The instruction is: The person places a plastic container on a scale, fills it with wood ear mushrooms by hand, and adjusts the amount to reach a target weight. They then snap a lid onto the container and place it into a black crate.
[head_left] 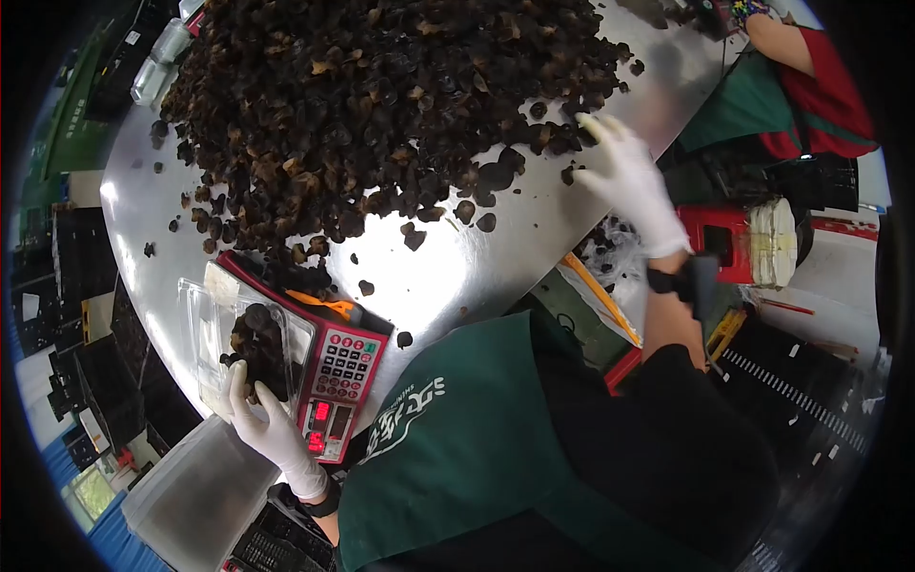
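Note:
My left hand (pixel 259 424), in a white glove, reaches over the near edge of a clear plastic tray (pixel 198 319). Its fingers are apart and touch dark wood ear mushrooms (pixel 259 334) lying in the tray. That tray rests on a red digital scale (pixel 345 367) with a keypad and lit red digits. My right hand (pixel 624 181), also gloved, is over the metal table at the right edge of a big mushroom pile (pixel 381 105). Its fingers are spread, close to a few loose pieces, and nothing shows in its grip.
An orange-handled tool (pixel 324 305) lies at the scale's far side. Loose mushrooms dot the metal table (pixel 534 229). Clear trays (pixel 160 62) are stacked at the far left. A translucent bin (pixel 195 486) stands below the table's edge. Another person's arm (pixel 782 43) is at upper right.

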Demonstrator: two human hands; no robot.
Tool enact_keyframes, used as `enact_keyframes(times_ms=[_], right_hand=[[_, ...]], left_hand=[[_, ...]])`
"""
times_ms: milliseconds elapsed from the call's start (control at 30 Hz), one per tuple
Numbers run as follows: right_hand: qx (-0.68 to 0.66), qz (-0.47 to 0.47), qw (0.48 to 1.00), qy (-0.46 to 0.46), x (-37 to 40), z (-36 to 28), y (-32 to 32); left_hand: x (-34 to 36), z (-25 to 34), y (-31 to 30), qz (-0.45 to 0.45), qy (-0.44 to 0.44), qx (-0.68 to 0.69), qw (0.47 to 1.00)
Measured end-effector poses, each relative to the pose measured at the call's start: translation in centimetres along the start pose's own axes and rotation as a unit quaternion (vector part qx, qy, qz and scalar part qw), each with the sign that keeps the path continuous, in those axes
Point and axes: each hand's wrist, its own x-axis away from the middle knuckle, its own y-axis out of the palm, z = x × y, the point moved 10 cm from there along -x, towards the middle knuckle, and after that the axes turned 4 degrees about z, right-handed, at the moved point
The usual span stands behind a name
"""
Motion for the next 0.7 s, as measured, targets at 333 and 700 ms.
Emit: enact_keyframes(times_ms=[333,700], right_hand=[[-0.067,0.087,0.983,-0.149,-11.3,-13.3,10.9],[-0.221,0.031,0.968,-0.111,-13.3,-11.3,11.7]], left_hand=[[1.4,1.5,-2.3,0.041,0.022,-0.028,0.999],[2.4,0.5,-2.5,0.074,-0.017,-0.032,0.997]])
